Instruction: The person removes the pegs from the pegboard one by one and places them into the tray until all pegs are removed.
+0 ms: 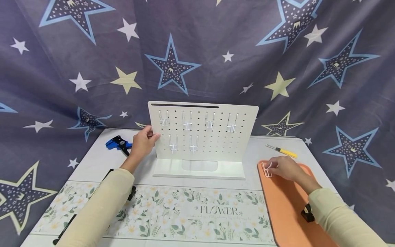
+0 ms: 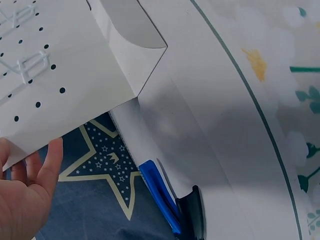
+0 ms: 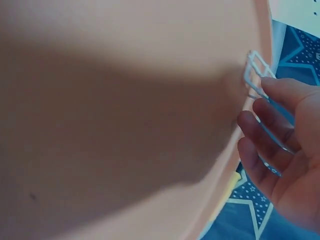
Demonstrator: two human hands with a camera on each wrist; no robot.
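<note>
A white pegboard (image 1: 203,137) stands upright on its base, with several white wire hooks (image 1: 187,124) hung in two rows. At its left edge, my left hand (image 1: 143,144) holds the panel between thumb and fingers; in the left wrist view the left hand (image 2: 27,192) is at the panel's rim. My right hand (image 1: 285,168) pinches another white wire hook (image 1: 266,170) at the far left corner of the orange tray (image 1: 277,206). The right wrist view shows this hook (image 3: 257,75) at the thumb and index fingertips of the right hand (image 3: 285,145).
A blue and black hand tool (image 1: 118,143) lies left of the pegboard. Behind the tray is a screwdriver (image 1: 287,152) with a yellow handle. A floral mat strip (image 1: 172,212) crosses the white table (image 1: 253,151); a star-patterned curtain (image 1: 216,75) hangs behind.
</note>
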